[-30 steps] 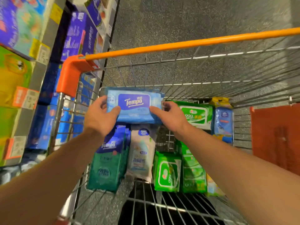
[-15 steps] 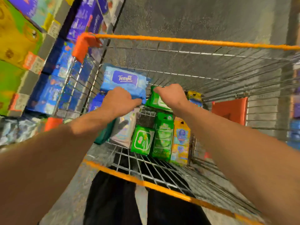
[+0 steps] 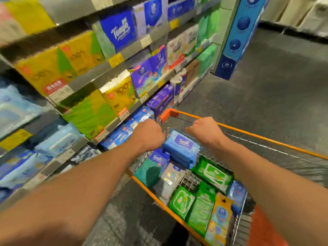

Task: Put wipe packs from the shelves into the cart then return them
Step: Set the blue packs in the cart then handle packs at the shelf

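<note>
Left hand (image 3: 148, 134) and right hand (image 3: 205, 130), backs to camera, fingers curled and hidden; whether either grips the light-blue plastic Tempo wipe pack (image 3: 182, 148) between them inside the orange-rimmed wire cart (image 3: 266, 139) is unclear. Shelves (image 3: 124, 57) beside cart blurred.

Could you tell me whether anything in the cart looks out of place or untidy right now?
Nothing looks damaged or spilled. The blue Tempo pack, between the left hand and right hand, lies tilted atop the other packs in the cart, which lie jumbled at different angles.
</note>
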A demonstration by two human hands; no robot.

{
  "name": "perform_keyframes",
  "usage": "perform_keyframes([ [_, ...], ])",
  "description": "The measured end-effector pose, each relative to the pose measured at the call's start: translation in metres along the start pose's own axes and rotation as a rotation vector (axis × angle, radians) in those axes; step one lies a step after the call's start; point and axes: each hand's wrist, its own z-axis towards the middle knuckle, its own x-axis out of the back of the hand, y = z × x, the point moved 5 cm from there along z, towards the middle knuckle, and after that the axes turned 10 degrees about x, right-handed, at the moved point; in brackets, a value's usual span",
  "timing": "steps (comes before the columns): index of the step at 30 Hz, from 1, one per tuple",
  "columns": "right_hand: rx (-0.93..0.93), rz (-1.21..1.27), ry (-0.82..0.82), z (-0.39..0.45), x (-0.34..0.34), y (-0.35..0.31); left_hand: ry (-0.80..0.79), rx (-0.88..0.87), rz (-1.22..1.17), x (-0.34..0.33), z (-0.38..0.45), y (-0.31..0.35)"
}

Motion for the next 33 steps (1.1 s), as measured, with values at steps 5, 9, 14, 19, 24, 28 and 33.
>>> perform_keyframes([
  [5,0.239,-0.019,-0.097,-0.023,-0.036,-0.092,0.090,0.092,0.024,0.050,-0.077,-0.081],
  [9,0.448,-0.096,-0.161,-0.073,-0.066,-0.182,0.197,0.194,0.064,0.096,-0.161,-0.149],
  [14,0.674,-0.133,-0.161,-0.152,-0.088,-0.265,0.258,0.302,0.044,0.148,-0.265,-0.200],
  [19,0.811,-0.252,-0.201,-0.242,-0.096,-0.323,0.411,0.429,-0.085,0.180,-0.377,-0.238],
  [24,0.921,-0.294,-0.262,-0.321,-0.100,-0.359,0.514,0.531,-0.162,0.196,-0.475,-0.246],
  [28,0.987,-0.263,-0.305,-0.370,-0.107,-0.375,0.607,0.546,-0.267,0.195,-0.528,-0.263],
  [33,1.039,-0.166,-0.339,-0.417,-0.115,-0.384,0.668,0.558,-0.346,0.185,-0.572,-0.279],
])
